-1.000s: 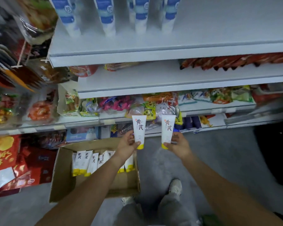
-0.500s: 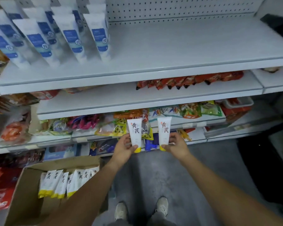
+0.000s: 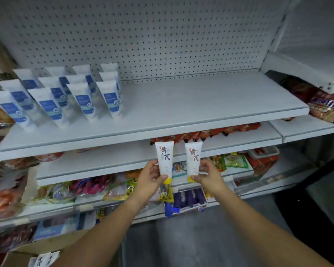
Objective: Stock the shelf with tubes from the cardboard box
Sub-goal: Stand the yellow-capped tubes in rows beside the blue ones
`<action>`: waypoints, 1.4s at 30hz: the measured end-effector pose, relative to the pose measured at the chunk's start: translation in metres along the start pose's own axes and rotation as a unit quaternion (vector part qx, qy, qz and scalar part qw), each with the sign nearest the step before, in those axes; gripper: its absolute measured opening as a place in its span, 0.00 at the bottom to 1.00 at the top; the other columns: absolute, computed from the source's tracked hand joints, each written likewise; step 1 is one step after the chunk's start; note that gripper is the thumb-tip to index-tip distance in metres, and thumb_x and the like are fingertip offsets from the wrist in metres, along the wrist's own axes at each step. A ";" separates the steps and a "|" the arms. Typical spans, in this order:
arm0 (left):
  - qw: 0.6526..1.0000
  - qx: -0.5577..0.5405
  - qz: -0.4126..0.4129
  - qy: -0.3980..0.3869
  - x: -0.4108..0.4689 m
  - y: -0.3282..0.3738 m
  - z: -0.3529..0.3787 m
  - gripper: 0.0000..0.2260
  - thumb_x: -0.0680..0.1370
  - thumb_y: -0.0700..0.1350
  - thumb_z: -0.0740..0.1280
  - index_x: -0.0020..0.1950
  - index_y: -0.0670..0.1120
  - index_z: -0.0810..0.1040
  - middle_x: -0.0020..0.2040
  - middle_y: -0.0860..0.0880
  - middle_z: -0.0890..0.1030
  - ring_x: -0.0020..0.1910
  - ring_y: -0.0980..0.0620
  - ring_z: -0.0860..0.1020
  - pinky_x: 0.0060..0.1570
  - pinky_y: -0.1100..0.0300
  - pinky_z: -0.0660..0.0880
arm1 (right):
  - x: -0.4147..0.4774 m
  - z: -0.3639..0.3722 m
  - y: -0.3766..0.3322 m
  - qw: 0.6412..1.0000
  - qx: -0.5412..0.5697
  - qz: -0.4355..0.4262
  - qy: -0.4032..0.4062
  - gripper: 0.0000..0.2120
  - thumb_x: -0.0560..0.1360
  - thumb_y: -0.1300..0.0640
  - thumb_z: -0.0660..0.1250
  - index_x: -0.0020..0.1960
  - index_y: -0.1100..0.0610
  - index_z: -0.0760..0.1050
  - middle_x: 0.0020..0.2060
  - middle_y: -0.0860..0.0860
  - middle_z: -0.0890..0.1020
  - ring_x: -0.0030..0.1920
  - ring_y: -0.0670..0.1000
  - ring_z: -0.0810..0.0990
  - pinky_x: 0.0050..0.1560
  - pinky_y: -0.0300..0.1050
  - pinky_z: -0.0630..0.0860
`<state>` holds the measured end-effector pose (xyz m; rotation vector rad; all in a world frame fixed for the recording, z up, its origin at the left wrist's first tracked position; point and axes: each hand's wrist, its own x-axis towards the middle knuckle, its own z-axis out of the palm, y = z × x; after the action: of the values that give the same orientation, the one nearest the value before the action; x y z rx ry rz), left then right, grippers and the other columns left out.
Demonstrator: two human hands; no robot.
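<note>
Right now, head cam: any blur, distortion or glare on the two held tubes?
Head view: print on the left tube and right tube is sharp; the top shelf edge slants and bows slightly, wide lens; the blue-label tubes look soft; light dim, no glare.

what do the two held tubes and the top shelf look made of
Left tube and right tube: likely soft plastic, matte white, flat crimped ends, yellow caps. Top shelf: probably painted sheet metal, smooth pale finish, folded front lip.
</note>
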<state>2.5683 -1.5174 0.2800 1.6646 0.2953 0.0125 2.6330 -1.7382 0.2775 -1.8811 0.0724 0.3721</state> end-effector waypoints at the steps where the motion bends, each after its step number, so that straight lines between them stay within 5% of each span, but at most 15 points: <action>1: 1.000 -0.001 0.010 -0.002 0.002 0.010 -0.001 0.23 0.74 0.34 0.72 0.63 0.52 0.71 0.58 0.49 0.81 0.52 0.56 0.82 0.48 0.61 0.80 | 0.001 -0.003 -0.009 1.000 0.002 -0.011 0.004 0.24 0.69 0.67 0.76 0.59 0.57 0.69 0.53 0.53 0.80 0.50 0.50 0.80 0.46 0.41 0.79; 4: 0.999 0.000 0.038 -0.007 0.005 0.039 -0.004 0.24 0.75 0.35 0.71 0.67 0.50 0.69 0.59 0.52 0.80 0.51 0.60 0.81 0.47 0.63 0.80 | 0.001 -0.009 -0.037 0.999 0.001 -0.044 0.002 0.24 0.69 0.68 0.75 0.59 0.57 0.69 0.48 0.50 0.80 0.45 0.43 0.80 0.38 0.32 0.76; 9: 0.997 -0.002 0.082 0.007 0.013 0.078 -0.007 0.23 0.75 0.35 0.71 0.65 0.51 0.70 0.59 0.49 0.80 0.55 0.57 0.80 0.52 0.62 0.78 | 0.006 -0.026 -0.075 0.997 -0.007 -0.082 0.008 0.26 0.68 0.64 0.77 0.60 0.52 0.69 0.54 0.50 0.79 0.52 0.52 0.82 0.50 0.50 0.82; 16: 0.991 -0.012 0.129 0.036 0.024 0.127 -0.010 0.22 0.75 0.33 0.70 0.65 0.50 0.70 0.55 0.48 0.81 0.51 0.57 0.81 0.44 0.63 0.80 | 0.017 -0.056 -0.123 0.991 -0.017 -0.133 0.012 0.25 0.68 0.61 0.78 0.60 0.52 0.70 0.52 0.49 0.81 0.52 0.50 0.82 0.48 0.45 0.80; 19: 0.989 -0.005 0.141 0.047 0.028 0.143 -0.012 0.22 0.76 0.35 0.70 0.66 0.51 0.71 0.57 0.49 0.81 0.53 0.54 0.81 0.45 0.62 0.80 | 0.022 -0.062 -0.140 0.989 -0.011 -0.149 0.006 0.25 0.68 0.61 0.77 0.60 0.52 0.70 0.53 0.50 0.80 0.50 0.52 0.83 0.42 0.46 0.81; 23: 0.986 -0.003 0.154 0.063 0.033 0.160 -0.015 0.22 0.76 0.35 0.70 0.67 0.51 0.70 0.58 0.48 0.80 0.55 0.52 0.80 0.53 0.57 0.80 | 0.030 -0.062 -0.161 0.984 -0.005 -0.177 -0.011 0.24 0.69 0.62 0.77 0.59 0.53 0.70 0.54 0.50 0.80 0.50 0.50 0.83 0.46 0.47 0.82; 29: 0.985 0.004 0.158 0.072 0.052 0.172 -0.022 0.23 0.76 0.35 0.70 0.67 0.52 0.70 0.57 0.51 0.81 0.54 0.55 0.81 0.48 0.67 0.77 | 0.054 -0.048 -0.183 0.982 0.006 -0.187 -0.022 0.23 0.68 0.64 0.77 0.56 0.50 0.70 0.53 0.49 0.81 0.48 0.50 0.84 0.51 0.49 0.81; 42: 0.984 -0.040 0.161 0.072 0.145 0.163 -0.041 0.23 0.75 0.31 0.69 0.65 0.50 0.71 0.57 0.47 0.81 0.54 0.52 0.81 0.49 0.63 0.79 | 0.125 -0.025 -0.210 0.983 -0.006 -0.182 0.016 0.24 0.68 0.65 0.77 0.58 0.54 0.71 0.52 0.50 0.81 0.49 0.49 0.83 0.46 0.43 0.81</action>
<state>2.7311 -1.4627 0.4201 1.6181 0.1290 0.3836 2.8057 -1.6740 0.4402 -1.8655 -0.2515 0.0905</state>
